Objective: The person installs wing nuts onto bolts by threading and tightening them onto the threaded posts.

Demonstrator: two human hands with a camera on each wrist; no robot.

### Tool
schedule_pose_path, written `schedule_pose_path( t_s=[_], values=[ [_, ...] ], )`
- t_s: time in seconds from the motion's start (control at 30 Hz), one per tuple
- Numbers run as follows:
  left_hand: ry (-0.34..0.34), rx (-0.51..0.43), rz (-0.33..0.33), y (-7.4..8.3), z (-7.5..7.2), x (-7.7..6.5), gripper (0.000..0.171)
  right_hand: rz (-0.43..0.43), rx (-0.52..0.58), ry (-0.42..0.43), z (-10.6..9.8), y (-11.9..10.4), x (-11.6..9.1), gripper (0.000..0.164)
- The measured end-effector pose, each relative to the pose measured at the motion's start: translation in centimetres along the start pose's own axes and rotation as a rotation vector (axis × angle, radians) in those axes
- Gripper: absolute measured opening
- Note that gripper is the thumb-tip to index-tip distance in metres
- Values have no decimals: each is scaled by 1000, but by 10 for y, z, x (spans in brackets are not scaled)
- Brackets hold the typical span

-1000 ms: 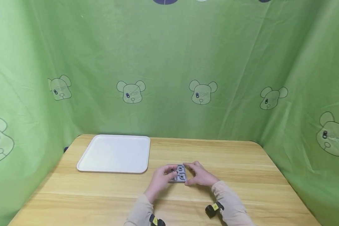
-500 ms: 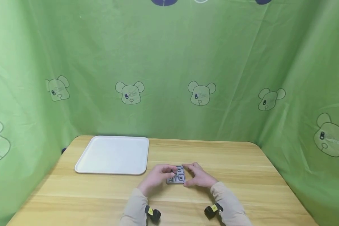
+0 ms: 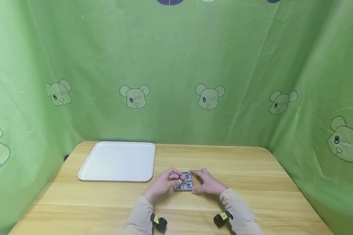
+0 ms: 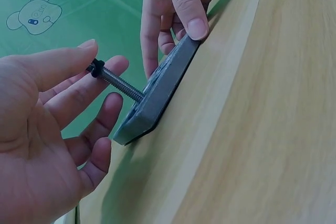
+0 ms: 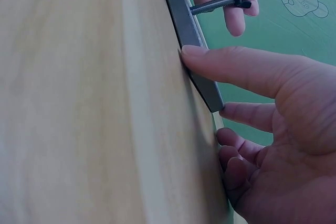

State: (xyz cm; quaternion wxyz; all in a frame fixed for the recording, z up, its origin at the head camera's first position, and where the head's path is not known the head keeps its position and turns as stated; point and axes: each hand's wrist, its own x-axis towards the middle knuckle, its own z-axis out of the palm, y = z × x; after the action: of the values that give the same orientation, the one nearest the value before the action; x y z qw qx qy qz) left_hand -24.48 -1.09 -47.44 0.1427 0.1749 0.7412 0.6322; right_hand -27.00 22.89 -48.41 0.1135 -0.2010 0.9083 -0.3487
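Observation:
A small square grey plate (image 3: 189,184) with raised outlines and round holes lies flat on the table. From its left part a black-headed wing screw (image 4: 124,84) stands upright, its threaded shank entering the plate. My left hand (image 3: 163,183) has thumb and index finger at the wing head, the other fingers loosely bent beside it. My right hand (image 3: 209,183) grips the plate's right side, with the thumb (image 5: 220,66) on the near edge and a fingertip at the far corner. In the head view the left fingers partly cover the screw.
A white tray (image 3: 117,161) sits at the back left of the wooden table (image 3: 253,182). Green curtain (image 3: 170,58) surrounds the back and sides. Each sleeve carries a black wrist camera (image 3: 219,220).
The left fingers have shifted slightly around the wing head, and the left forearm has swung a little left. The right hand keeps its grip on the plate.

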Motion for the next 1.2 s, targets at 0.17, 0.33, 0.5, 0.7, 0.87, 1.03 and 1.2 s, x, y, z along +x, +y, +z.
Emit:
schedule_pose_path(
  t_s=[0.17,0.33,0.5,0.7,0.87,1.03,1.2],
  values=[
    [25,38,7,-2,0,0,33,2,-2,0,0,0,-1,89],
    [50,113,24,-5,-2,2,33,3,-5,1,1,1,-1,89],
    [48,156,26,-8,-4,3,32,5,-5,2,1,1,-1,89],
    [46,183,28,-8,-5,3,31,6,-1,-2,1,2,1,89],
    [45,176,25,-8,-5,2,30,9,-1,-3,1,2,1,89],
    [43,155,22,-10,-6,2,29,14,3,-2,2,3,2,89],
    [47,138,18,-10,-7,3,28,23,-3,5,2,3,2,90]
  ],
)
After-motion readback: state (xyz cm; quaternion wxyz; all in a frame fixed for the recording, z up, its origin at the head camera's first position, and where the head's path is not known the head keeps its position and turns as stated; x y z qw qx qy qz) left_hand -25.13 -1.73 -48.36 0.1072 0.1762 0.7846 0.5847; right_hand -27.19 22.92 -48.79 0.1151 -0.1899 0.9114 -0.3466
